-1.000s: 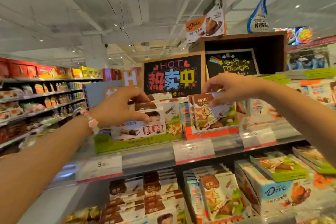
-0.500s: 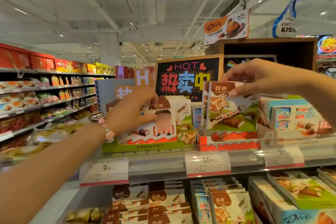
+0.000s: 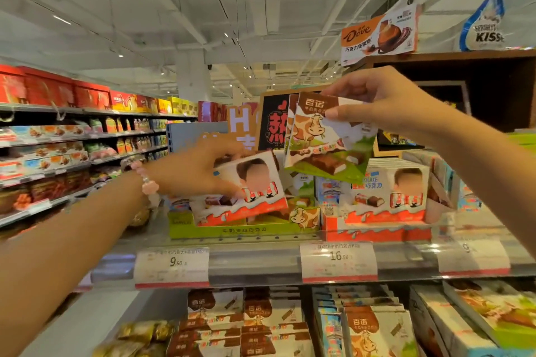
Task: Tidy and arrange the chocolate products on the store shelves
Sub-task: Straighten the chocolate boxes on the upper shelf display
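Left hand: the left hand (image 3: 200, 171) has its grip clamped on a white-and-red chocolate box (image 3: 246, 188), thumb on the front, fingers behind its top edge.
White-and-red box: tilted, its lower edge in the green display tray (image 3: 243, 230) on the top shelf (image 3: 261, 265); half a second ago it stood nearly upright in that tray, so it has been tipped and partly raised.
Right hand: the right hand (image 3: 377, 101) has its grip pinched on the top of the cow-print chocolate packs (image 3: 316, 136), thumb on the front face.
Cow-print packs: held in the air, tilted, above the gap between the green tray and the red-and-white display tray (image 3: 377, 230); earlier they stood in the red tray, and now they are lifted clear of it.
Red tray: more white-and-red boxes (image 3: 391, 191) now show upright in it, where the cow-print packs stood before.
Left wrist: a pink bead bracelet (image 3: 148, 182).
Price tags: one reading 9.90 (image 3: 172, 265) under the green tray, one reading 16.90 (image 3: 338, 261) under the red tray.
Lower shelf: more cow-print packs (image 3: 368, 330) stand in rows.
Overhead: a Dove sign (image 3: 377, 35) hangs above the shelf unit.
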Available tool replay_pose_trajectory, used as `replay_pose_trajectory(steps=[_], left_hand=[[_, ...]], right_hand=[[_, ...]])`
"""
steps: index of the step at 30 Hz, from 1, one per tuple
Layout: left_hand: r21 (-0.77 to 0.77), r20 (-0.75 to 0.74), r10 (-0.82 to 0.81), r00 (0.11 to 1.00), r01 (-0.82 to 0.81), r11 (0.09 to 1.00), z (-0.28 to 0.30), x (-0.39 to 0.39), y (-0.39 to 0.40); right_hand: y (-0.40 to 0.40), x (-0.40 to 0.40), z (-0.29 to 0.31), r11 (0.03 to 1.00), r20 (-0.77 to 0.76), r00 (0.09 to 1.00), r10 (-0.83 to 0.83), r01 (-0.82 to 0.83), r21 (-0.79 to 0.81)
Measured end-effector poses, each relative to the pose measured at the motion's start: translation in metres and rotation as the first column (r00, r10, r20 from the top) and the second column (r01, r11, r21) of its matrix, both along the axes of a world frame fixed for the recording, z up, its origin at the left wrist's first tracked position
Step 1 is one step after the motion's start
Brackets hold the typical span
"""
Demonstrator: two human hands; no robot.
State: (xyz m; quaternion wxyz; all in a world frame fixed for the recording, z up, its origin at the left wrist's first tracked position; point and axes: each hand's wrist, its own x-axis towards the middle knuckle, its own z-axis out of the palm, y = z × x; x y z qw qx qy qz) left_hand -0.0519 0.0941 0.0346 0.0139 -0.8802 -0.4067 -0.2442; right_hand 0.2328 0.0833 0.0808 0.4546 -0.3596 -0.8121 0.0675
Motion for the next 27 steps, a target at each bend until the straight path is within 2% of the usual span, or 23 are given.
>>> replay_pose_trajectory(steps=[4,8,11,14,17,24,27], left_hand=[[-0.032,0.188,-0.045,0.981,0.052,0.998,0.009,-0.003,-0.017],[0.016,0.341,-0.055,0.939,0.052,0.998,0.014,-0.009,-0.028],[-0.007,0.488,-0.058,0.871,0.070,0.997,0.019,-0.010,-0.039],[-0.021,0.567,-0.075,0.821,0.106,0.994,0.021,-0.007,-0.044],[-0.039,0.582,-0.081,0.809,0.127,0.991,0.021,-0.002,-0.049],[-0.161,0.527,-0.042,0.849,0.148,0.976,0.018,0.006,-0.055],[-0.213,0.505,-0.036,0.863,0.165,0.963,0.019,0.012,-0.054]], right_hand=[[0.008,-0.010,0.003,0.999,-0.041,0.999,-0.006,0.007,0.044],[0.013,-0.028,0.000,0.999,0.043,0.999,-0.011,0.009,0.051],[0.018,-0.041,-0.005,0.997,0.100,0.995,0.018,-0.025,0.070],[0.021,-0.053,-0.013,0.995,0.144,0.989,0.046,-0.058,0.078],[0.026,-0.061,-0.021,0.993,0.156,0.985,0.071,-0.085,0.084],[0.030,-0.062,-0.037,0.993,0.189,0.977,0.095,-0.106,0.050],[0.026,-0.060,-0.042,0.995,0.260,0.961,0.091,-0.095,0.005]])
